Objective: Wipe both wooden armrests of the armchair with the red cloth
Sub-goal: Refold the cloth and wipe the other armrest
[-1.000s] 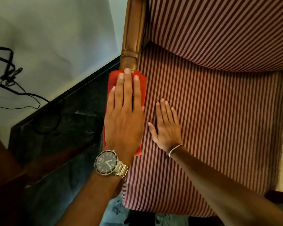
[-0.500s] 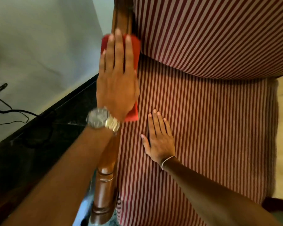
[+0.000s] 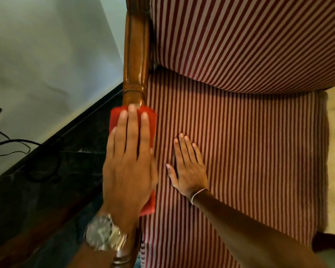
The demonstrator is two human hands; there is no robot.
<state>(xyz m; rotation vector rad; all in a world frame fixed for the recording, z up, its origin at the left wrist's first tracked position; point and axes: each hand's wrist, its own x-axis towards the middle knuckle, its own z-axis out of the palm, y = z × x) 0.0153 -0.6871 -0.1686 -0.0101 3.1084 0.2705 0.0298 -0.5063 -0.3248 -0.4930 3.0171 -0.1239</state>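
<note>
At the far left a pale wall meets a dark stone floor, with a thin black cable trailing across the wall; none of this bears on the wiping. Next comes the wooden armrest, a glossy brown rail running away from the viewer along the left edge of the armchair; its far stretch lies bare, its near stretch is covered. The left hand, a metal wristwatch at its wrist, lies flat and spread on the red cloth, fingers straight and close together, pressing the cloth down onto the rail rather than gripping it; an open palm likely spreads pressure along the wood. The cloth sits directly under this hand, its far edge showing just past the fingertips and a corner showing beside the heel of the palm, toward the seat. Just beside it the right hand rests open and empty, palm down on the striped seat cushion, probably as a brace while the person leans over; a thin band circles its wrist. Behind rises the striped backrest. At the lower right edge a dark shape may be the other armrest; it is too little seen to tell, so I judge it not yet wiped.
</note>
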